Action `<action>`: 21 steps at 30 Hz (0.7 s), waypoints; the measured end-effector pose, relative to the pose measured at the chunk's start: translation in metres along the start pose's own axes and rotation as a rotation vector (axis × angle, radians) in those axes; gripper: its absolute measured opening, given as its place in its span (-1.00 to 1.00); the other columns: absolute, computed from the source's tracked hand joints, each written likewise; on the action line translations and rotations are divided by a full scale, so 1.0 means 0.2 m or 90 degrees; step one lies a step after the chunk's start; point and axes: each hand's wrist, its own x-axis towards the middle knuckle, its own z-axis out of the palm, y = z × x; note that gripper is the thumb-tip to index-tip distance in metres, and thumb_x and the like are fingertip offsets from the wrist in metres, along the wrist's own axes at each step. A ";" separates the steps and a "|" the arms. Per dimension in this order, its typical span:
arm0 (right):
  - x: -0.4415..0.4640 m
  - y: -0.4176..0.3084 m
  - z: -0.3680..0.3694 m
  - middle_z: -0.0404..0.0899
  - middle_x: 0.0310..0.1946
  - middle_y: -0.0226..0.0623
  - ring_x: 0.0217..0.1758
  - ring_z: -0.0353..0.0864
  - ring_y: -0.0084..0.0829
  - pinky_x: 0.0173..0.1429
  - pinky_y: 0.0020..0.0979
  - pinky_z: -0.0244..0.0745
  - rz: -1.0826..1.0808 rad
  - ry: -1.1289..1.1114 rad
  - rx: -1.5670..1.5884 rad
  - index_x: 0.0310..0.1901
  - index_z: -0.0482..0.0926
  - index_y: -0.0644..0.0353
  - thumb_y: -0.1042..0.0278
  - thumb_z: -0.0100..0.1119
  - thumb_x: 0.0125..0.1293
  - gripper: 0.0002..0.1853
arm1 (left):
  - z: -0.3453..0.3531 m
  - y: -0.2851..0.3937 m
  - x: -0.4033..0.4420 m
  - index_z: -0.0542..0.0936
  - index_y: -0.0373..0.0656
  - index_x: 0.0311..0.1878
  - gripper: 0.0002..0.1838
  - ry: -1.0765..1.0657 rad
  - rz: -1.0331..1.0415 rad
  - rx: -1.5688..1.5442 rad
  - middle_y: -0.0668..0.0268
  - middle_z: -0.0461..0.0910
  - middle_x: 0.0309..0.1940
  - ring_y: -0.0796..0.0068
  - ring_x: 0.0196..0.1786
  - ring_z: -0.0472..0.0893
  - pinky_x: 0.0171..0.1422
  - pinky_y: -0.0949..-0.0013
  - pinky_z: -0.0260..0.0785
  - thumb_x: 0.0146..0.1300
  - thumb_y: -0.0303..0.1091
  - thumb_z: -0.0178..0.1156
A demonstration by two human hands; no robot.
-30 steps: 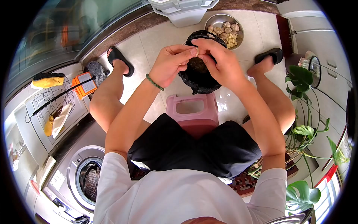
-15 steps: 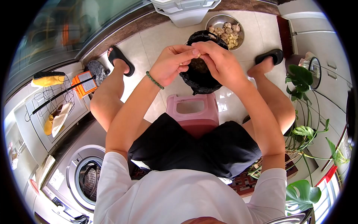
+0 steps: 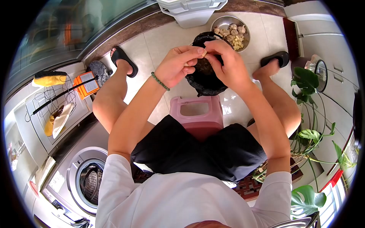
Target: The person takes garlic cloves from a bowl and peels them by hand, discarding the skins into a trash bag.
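Observation:
Over a bin lined with a black bag (image 3: pixel 207 88), both my hands meet at a small pale garlic clove (image 3: pixel 204 53). My left hand (image 3: pixel 178 65), with a green bead bracelet at the wrist, pinches the clove between thumb and forefinger. Something pale also shows by its curled lower fingers. My right hand (image 3: pixel 228 65) has thumb and forefinger at the clove's other side. Behind the bin, a steel bowl (image 3: pixel 247 40) holds garlic bulbs (image 3: pixel 241 29) and peeled cloves (image 3: pixel 238 45). Dark scraps lie inside the bin.
A pink stool (image 3: pixel 197 117) stands between my legs. A grey plastic container (image 3: pixel 192 15) is at the back. On the left are an orange box (image 3: pixel 86 84) and a washing machine (image 3: pixel 91 178); a leafy plant (image 3: pixel 306 81) and cabinets line the right.
My fingertips have shifted slightly right and down. The right forefinger has lifted and spread from its thumb, showing more of the clove.

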 end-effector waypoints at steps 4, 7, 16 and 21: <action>0.01 0.01 -0.01 0.60 -0.20 -0.26 -0.24 0.63 -0.14 -0.22 -0.27 0.56 -0.053 -0.027 -0.064 -0.01 0.47 0.10 0.63 0.18 0.22 -0.68 | -0.01 -0.01 0.00 0.64 -0.18 -0.13 -0.82 -0.017 -0.006 -0.021 0.54 0.48 -0.34 0.81 -0.42 0.29 -0.48 0.66 0.08 0.31 -0.30 0.30; 0.01 0.01 0.00 0.60 -0.20 -0.25 -0.22 0.63 -0.14 -0.21 -0.26 0.56 -0.060 -0.024 -0.069 0.00 0.47 0.09 0.66 0.17 0.19 -0.64 | -0.01 -0.01 0.00 0.63 -0.18 -0.12 -0.83 -0.026 -0.012 -0.031 0.55 0.47 -0.33 0.81 -0.42 0.29 -0.48 0.66 0.08 0.33 -0.30 0.29; 0.00 0.02 0.00 0.59 -0.21 -0.22 -0.21 0.62 -0.12 -0.21 -0.25 0.57 -0.052 -0.036 -0.041 0.01 0.47 0.09 0.72 0.11 0.10 -0.57 | -0.03 -0.03 0.01 0.62 -0.17 -0.12 -0.86 -0.058 -0.015 -0.080 0.56 0.47 -0.32 0.83 -0.42 0.30 -0.48 0.68 0.10 0.35 -0.33 0.25; 0.00 0.01 0.01 0.57 -0.25 -0.23 -0.22 0.61 -0.12 -0.24 -0.26 0.56 -0.053 -0.033 -0.081 0.02 0.47 0.08 0.73 0.09 0.07 -0.54 | -0.03 -0.04 0.01 0.62 -0.16 -0.15 -0.88 -0.050 -0.018 -0.090 0.55 0.47 -0.33 0.83 -0.43 0.30 -0.48 0.68 0.10 0.35 -0.33 0.25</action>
